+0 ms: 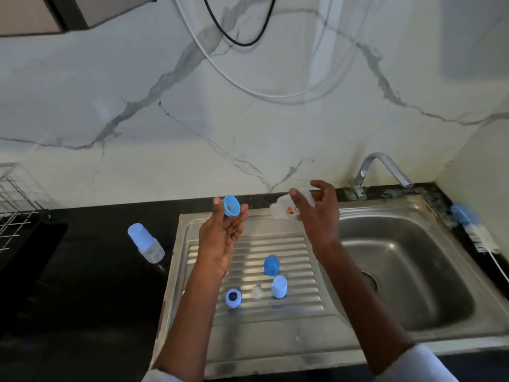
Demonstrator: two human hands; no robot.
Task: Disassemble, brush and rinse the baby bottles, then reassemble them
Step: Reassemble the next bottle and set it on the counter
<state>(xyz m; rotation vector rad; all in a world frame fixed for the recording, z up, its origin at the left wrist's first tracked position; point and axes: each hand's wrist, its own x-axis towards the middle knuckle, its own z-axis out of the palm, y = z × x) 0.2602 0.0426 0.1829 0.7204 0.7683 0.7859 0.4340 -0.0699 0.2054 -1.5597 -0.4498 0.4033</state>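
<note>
Bottle [289,206] in right hand [316,213] | collar [230,206] in left hand [223,232] | above drainboard [303,326]

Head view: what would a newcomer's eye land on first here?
The two raised hands: the left hand pinches a blue collar ring and the right hand grips a clear bottle, both above the steel drainboard. Next, loose blue parts lie on its ribs, and another capped bottle lies on the black counter at left.

Blue collar ring [230,205] pinched in left hand [220,238]; clear bottle body [289,208], blurred, gripped in right hand [319,213]. Capped bottle [146,243] tilted on bench. Blue cap [271,266], pale cap [279,286], ring [233,298], clear teat [256,293] on drainboard [275,340]. Bottle brush [473,227] beside sink basin.
</note>
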